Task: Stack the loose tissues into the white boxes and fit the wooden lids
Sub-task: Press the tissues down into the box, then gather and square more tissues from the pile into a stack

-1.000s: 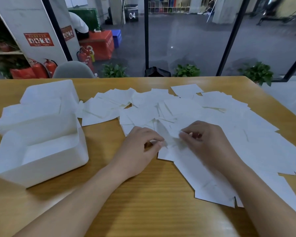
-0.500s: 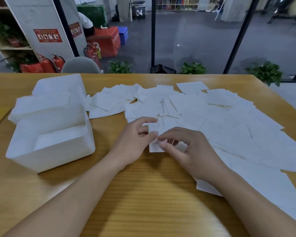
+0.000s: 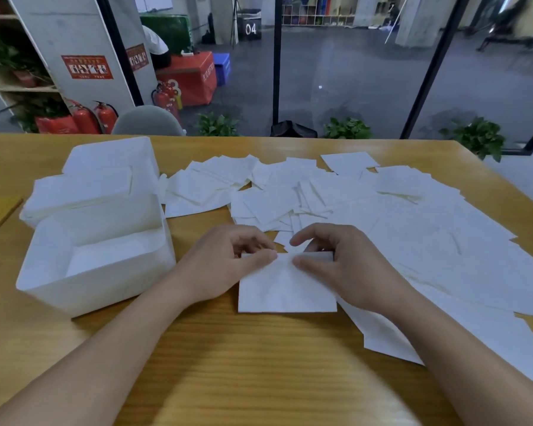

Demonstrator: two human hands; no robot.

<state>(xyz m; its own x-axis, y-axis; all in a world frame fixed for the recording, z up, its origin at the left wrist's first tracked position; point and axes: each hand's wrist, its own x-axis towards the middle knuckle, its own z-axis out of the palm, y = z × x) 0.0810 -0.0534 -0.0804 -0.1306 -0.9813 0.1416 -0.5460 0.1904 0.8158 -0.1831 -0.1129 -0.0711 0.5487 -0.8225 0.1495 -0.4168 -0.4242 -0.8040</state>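
Note:
A square white tissue (image 3: 285, 287) hangs just above the wooden table (image 3: 259, 370), held by its top edge. My left hand (image 3: 228, 262) pinches that edge on the left and my right hand (image 3: 336, 265) pinches it on the right. Several loose white tissues (image 3: 366, 210) lie spread over the middle and right of the table. At the left stands an open white box (image 3: 99, 290) with a thin layer of tissue inside. Directly behind it sits a second white box (image 3: 83, 192) filled with tissues, and behind that one a third white box (image 3: 111, 155).
A thin wooden piece (image 3: 0, 219) lies at the table's far left edge. A grey chair back (image 3: 148, 121) stands beyond the far edge, with glass panels, potted plants (image 3: 217, 124) and fire extinguishers (image 3: 105, 116) behind it.
Both hands came together on one tissue, lifted it off the pile and drew it toward me, so it now hangs flat in front. The view has tilted slightly up.

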